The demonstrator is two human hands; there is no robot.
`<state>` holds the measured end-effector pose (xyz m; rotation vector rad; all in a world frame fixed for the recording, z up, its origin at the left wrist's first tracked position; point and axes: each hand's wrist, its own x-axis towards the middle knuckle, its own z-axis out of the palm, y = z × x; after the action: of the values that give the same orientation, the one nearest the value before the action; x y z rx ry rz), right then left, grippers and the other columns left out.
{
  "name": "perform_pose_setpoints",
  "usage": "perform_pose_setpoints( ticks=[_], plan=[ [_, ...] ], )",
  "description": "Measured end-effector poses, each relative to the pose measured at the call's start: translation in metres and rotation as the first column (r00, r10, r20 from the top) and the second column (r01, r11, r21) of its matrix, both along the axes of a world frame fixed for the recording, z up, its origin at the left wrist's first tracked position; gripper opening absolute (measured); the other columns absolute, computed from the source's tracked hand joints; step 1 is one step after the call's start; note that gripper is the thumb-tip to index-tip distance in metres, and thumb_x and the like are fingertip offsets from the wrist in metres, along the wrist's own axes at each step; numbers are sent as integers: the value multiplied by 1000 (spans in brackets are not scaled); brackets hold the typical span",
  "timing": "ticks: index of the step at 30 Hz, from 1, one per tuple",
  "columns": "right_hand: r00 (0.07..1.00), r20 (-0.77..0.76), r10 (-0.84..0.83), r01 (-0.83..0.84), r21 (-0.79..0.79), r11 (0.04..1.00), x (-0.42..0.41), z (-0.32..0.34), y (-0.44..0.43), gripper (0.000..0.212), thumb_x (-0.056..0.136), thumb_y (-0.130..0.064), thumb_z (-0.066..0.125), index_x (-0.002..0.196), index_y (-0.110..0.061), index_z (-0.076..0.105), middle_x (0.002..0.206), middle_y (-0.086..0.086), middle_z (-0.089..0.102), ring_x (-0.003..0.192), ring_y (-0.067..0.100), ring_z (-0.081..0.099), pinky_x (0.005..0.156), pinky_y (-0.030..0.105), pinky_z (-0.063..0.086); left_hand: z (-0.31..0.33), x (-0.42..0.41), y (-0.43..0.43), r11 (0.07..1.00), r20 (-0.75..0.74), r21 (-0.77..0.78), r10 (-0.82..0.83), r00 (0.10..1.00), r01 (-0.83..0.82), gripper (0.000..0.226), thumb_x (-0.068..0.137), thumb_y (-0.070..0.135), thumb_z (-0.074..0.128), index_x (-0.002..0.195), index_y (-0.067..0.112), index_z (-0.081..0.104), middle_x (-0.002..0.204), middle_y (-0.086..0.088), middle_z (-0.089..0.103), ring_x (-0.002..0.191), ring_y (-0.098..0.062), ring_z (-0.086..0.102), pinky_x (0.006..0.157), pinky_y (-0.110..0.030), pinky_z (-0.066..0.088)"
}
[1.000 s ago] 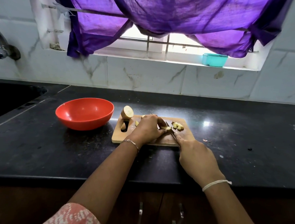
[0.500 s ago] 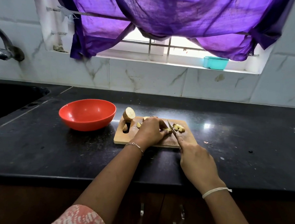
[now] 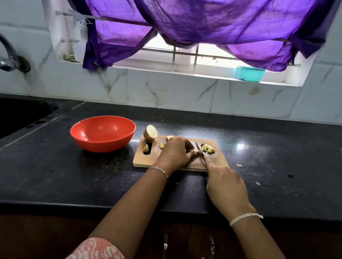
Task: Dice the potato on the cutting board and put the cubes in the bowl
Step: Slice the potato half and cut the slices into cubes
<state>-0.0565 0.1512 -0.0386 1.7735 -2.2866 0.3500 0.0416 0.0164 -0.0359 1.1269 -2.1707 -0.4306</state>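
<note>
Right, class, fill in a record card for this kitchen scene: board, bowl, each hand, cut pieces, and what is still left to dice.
board: wooden cutting board on the black counter
bowl: red bowl, empty, left of the board
left hand: left hand holds down a potato piece, mostly hidden under its fingers
right hand: right hand grips the knife, blade at that piece
cut pieces: cubes piled right of the blade
left to dice: potato half at the board's far left corner; small pieces near the handle slot

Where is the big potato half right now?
Head view: potato half stands on the cutting board, far left corner, between the red bowl and the left hand.
</note>
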Motion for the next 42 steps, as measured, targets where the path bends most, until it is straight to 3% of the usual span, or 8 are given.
perform_pose_setpoints(
  ticks=[3, 8, 23, 31, 42],
  plan=[
    [999, 50, 2, 1, -58, 998, -1, -3, 3, 67, 93, -6, 36, 152, -34, 21, 120, 6, 61, 101, 28, 62, 79, 39, 51, 0, -1, 1, 999, -11, 3, 49, 999, -49, 29, 82, 36, 75, 102, 16, 74, 102, -1, 71, 92, -13, 62, 82, -20, 45],
    [999, 32, 21, -18, -105, 994, -1, -5, 2, 67, 94, -5, 35, 152, -35, 19, 120, 4, 61, 97, 27, 63, 78, 39, 51, 2, 0, -1, 996, -13, 39, 75, 997, -75, 27, 80, 35, 76, 101, 17, 75, 99, 0, 73, 89, -11, 63, 77, -17, 43],
    [999, -51, 8, -9, -19, 1000, 1, 1, -2, 61, 98, -8, 32, 152, -33, 20, 118, 4, 62, 103, 25, 63, 80, 36, 51, 0, -2, -3, 999, 45, -15, 44, 998, -44, 23, 87, 25, 70, 108, 17, 74, 110, -1, 66, 103, -16, 58, 83, -21, 40],
    [992, -124, 20, -19, 11, 1000, 10, 4, -4, 61, 97, -2, 31, 153, -24, 18, 117, 3, 62, 102, 24, 62, 78, 34, 51, 1, -1, -1, 999, 40, -13, 37, 999, -36, 22, 87, 24, 71, 107, 16, 74, 109, -1, 67, 102, -16, 59, 86, -22, 42],
    [999, -39, 0, -2, -66, 998, 9, -1, 5, 64, 97, -5, 33, 153, -30, 17, 115, 5, 64, 100, 24, 64, 76, 35, 51, 2, 0, 1, 997, -15, 34, 70, 997, -70, 20, 86, 21, 71, 104, 13, 75, 104, -4, 72, 95, -15, 63, 79, -15, 41]
  ],
)
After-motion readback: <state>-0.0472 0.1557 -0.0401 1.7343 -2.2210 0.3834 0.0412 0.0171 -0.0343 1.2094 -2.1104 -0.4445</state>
